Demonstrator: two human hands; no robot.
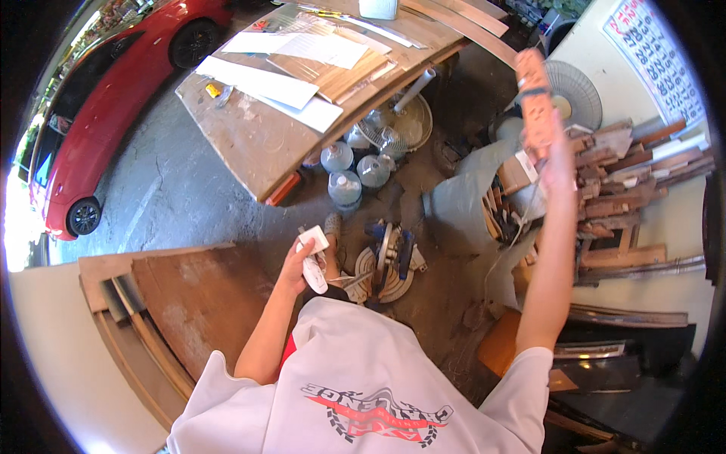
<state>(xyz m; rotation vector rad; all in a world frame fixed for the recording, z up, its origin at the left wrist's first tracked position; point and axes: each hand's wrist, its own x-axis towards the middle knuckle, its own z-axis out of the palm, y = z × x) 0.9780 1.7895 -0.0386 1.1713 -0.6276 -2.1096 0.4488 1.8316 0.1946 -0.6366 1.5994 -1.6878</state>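
Observation:
My right hand (558, 160) is raised at the far right, its fingers wrapped round the lower end of an orange power strip (535, 102). Dark socket slots show along the strip, which stands nearly upright. A thin pale cord (517, 240) hangs below that hand. Near my body, my left hand (293, 265) is closed on a white plastic thing (314, 274), with a square part on top and a long rounded part below; its exact kind cannot be made out. Just right of it, a miter saw (387, 261) with a round base sits on the floor.
A wooden table (227, 144) holds white panels and wood boards. Under it stand large water bottles (345, 189) and a fan (404, 121). A grey bin (461, 200) and stacked wood offcuts (612, 189) crowd the right. A red car (113, 113) is parked at left.

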